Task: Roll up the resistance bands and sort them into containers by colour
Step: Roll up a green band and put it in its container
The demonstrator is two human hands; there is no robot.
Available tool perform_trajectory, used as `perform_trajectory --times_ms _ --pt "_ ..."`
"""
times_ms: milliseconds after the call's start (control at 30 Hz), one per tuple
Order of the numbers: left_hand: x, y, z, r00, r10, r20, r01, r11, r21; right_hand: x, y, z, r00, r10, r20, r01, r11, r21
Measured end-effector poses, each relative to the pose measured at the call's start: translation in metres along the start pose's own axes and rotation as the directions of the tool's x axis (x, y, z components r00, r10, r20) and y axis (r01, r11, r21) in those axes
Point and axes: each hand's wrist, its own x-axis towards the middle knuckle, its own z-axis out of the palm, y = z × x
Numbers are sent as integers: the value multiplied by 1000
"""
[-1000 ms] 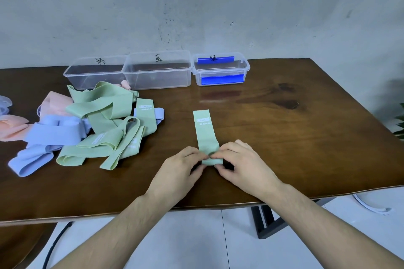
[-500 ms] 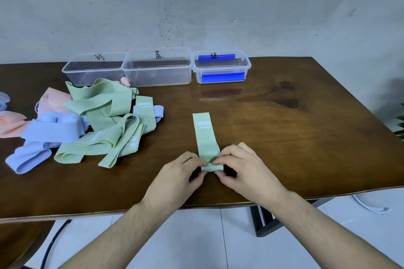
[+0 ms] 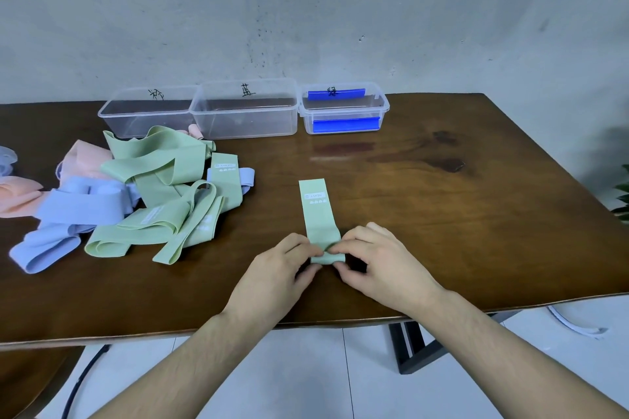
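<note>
Both hands are at the near end of a flat pale-green elastic resistance band (image 3: 319, 214) laid lengthwise on the dark brown wooden table (image 3: 476, 214), its printed label at the far end; the left hand (image 3: 275, 277) and the right hand (image 3: 381, 264) each pinch the first small turn of the roll between thumb and forefingers, closed on the fabric from either side. Most of the band lies unrolled – the step is, in my judgement, barely begun.

Risks noted from where I stand:

- The roll is small and the material springy; if either pinch slackens, the turn may pop open and the start be lost.
- Uneven pressure between the two hands would likely skew the roll into a cone; the far end lies free (nothing holds it), so it could drift sideways as the roll advances.
- The roll sits near the front edge of the table; a released roll could drop off.
- Sorting: three clear plastic containers stand at the back – the left container (image 3: 146, 112), the middle container (image 3: 245, 112) and the right container (image 3: 343, 112), the last with blue strips on it; each bears a handwritten mark I cannot read with confidence, so a misfiling is possible.
- The loose heap of green, lilac-blue and pink bands (image 3: 136, 201) lies well to the left, apart from the work; no snag expected there.
</note>
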Motion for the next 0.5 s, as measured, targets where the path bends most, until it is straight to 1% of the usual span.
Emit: perform_trajectory --times_ms 133,233,367,500 --pt "4 -2 -1 1000 -25 17 25 1000 -8 1 -2 -1 999 9 -37 -9 1000 -13" --pt "8 -1 -2 998 -53 41 53 999 10 4 -2 0 1000 29 -7 -28 999 14" --pt "6 1 -4 998 -48 41 48 999 8 10 -1 -2 998 54 30 -55 998 27" --pt "6 2 -2 997 -57 57 56 998 15 11 1 -2 1000 29 -3 -29 999 -19"
